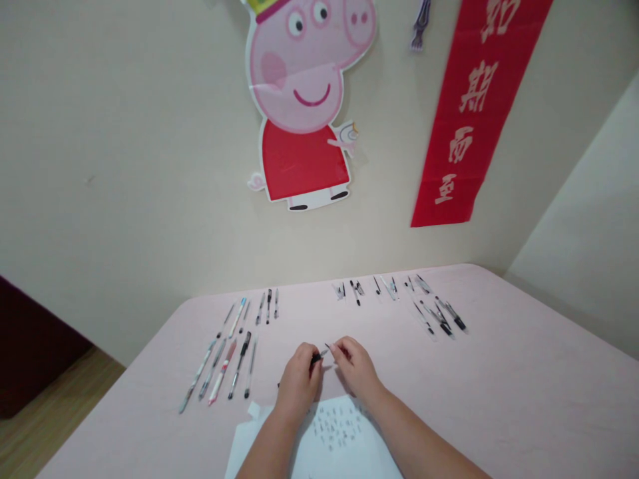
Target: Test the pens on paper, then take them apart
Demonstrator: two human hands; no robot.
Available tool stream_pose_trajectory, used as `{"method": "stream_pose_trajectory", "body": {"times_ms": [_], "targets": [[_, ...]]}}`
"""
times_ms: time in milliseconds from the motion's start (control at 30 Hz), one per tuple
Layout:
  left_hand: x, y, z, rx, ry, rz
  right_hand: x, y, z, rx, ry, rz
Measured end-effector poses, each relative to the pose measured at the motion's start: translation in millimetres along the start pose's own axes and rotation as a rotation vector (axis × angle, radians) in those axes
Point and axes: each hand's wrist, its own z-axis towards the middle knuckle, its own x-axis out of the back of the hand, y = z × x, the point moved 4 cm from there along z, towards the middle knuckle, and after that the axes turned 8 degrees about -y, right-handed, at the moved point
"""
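Close together over the middle of the table, both hands are closed. My left hand [300, 374] grips a pen [316, 358] with a black grip section, its clear tip pointing toward the other hand. The rest of that pen is hidden by the fingers. Between thumb and forefinger, my right hand [356, 367] pinches a thin dark piece [327, 346], perhaps a refill end; it is too small to be sure. Beneath the forearms lies a white sheet of paper [339, 459] with rows of handwriting. A small dark end shows beside the left hand.
Several whole pens [242, 362] lie in two rows on the left of the pink-covered table [524, 386]. Several pen parts [442, 319], caps and refills among them, are spread at the back right. The wall behind carries a cartoon pig cutout [305, 159] and a red banner [464, 146].
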Motion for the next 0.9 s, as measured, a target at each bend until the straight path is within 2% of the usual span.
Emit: {"method": "stream_pose_trajectory", "body": {"times_ms": [167,400,633,900], "targets": [[2.8,11,0,-0.096,-0.03,-0.006,-4,1,0,0.008,-0.042,0.002],[6.4,18,0,-0.122,-0.068,0.015,-8,-1,-1,0.017,-0.115,-0.008],[7.9,18,0,-0.115,-0.063,0.041,-11,4,0,0.0,-0.12,-0.026],[7.2,14,1,-0.122,-0.042,0.035,-12,7,2,-0.021,-0.102,0.057]]}}
